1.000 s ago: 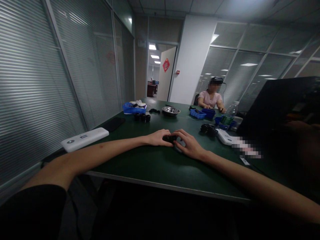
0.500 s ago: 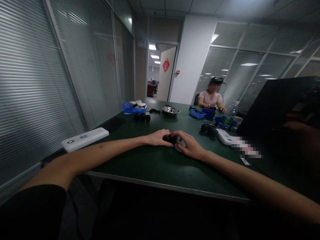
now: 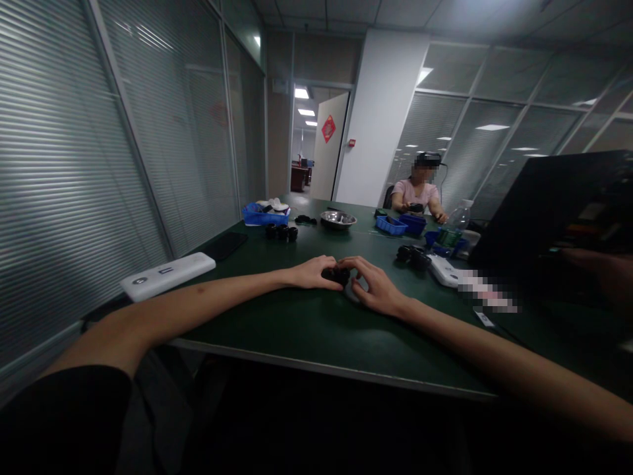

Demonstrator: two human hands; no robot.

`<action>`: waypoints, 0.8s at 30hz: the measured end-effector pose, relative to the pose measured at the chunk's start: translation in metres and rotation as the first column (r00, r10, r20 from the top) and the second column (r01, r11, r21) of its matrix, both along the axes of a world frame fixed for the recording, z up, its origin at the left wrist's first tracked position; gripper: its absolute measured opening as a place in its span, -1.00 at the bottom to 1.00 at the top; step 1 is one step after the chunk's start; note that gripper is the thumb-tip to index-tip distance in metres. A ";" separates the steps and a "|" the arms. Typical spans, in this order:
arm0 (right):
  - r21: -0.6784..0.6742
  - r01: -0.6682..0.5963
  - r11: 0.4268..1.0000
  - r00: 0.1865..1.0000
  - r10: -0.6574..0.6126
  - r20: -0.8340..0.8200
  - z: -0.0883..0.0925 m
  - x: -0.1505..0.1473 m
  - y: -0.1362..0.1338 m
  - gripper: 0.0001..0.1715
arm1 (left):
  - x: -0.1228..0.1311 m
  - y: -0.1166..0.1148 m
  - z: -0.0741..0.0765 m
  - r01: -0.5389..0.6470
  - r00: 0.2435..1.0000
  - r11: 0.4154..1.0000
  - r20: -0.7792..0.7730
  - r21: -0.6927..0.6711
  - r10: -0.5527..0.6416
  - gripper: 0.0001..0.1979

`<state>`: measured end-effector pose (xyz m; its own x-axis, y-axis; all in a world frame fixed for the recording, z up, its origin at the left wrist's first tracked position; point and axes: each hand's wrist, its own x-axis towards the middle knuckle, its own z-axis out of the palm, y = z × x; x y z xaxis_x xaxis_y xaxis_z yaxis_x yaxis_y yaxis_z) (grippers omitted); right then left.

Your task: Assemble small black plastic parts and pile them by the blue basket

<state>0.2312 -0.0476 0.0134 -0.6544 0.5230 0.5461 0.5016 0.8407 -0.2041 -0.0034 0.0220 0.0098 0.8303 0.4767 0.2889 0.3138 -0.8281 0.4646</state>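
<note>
In front of me, a small glossy black rounded part (image 3: 335, 276) sits low over the green tabletop, half covered by my fingers. My left hand (image 3: 312, 272) is closed round its left side, thumb along the near edge. From the right, my right hand (image 3: 374, 285) curves its fingers over the part, with fingertips at its top and right side. The thumb is bent below them, and a gap shows between thumb and fingers. What exactly the part is cannot be made out in the dim light.
Farther back are several black round parts (image 3: 281, 231), a blue basket (image 3: 252, 216), a metal bowl (image 3: 338, 221) and blue bins (image 3: 390, 226). Black parts (image 3: 413, 256), a bottle (image 3: 449, 231) and a white device (image 3: 443, 270) lie right. Another person (image 3: 417, 191) sits across. A white device (image 3: 168, 274) is left.
My hands stay in nearly the same place, with only slight shifts of the right fingers at the black part. The person across has raised a hand holding something dark.
</note>
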 end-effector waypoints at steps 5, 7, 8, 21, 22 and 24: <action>0.024 0.059 0.998 0.998 -0.059 -0.010 -0.001 -0.001 0.001 -0.60 | -0.001 0.001 -0.001 0.012 1.000 1.000 0.000 0.014 -0.012 -0.49; 0.034 0.076 0.997 0.997 -0.076 -0.010 -0.001 -0.002 0.001 -0.63 | 0.000 0.002 -0.002 0.018 1.000 1.000 0.011 0.022 -0.018 -0.50; 0.039 0.082 0.996 0.997 -0.082 -0.009 -0.001 -0.002 0.002 -0.63 | 0.000 0.003 -0.003 0.020 1.000 1.000 0.015 0.024 -0.020 -0.50; 0.060 0.066 0.996 0.998 -0.067 0.014 -0.002 -0.001 0.002 -0.63 | 0.000 -0.001 0.000 -0.006 1.000 1.000 -0.007 0.004 0.006 -0.48; 0.060 0.059 0.996 0.998 -0.060 0.018 -0.002 -0.001 0.002 -0.63 | 0.000 -0.001 0.000 -0.006 1.000 1.000 -0.007 0.006 0.006 -0.47; 0.059 0.049 0.997 0.998 -0.050 0.024 -0.001 -0.001 0.002 -0.62 | 0.000 0.000 -0.001 -0.003 1.000 1.000 -0.008 0.010 0.003 -0.46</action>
<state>0.2302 -0.0461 0.0124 -0.6425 0.5229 0.5602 0.5472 0.8248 -0.1424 -0.0033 0.0225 0.0092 0.8313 0.4761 0.2867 0.3200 -0.8318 0.4535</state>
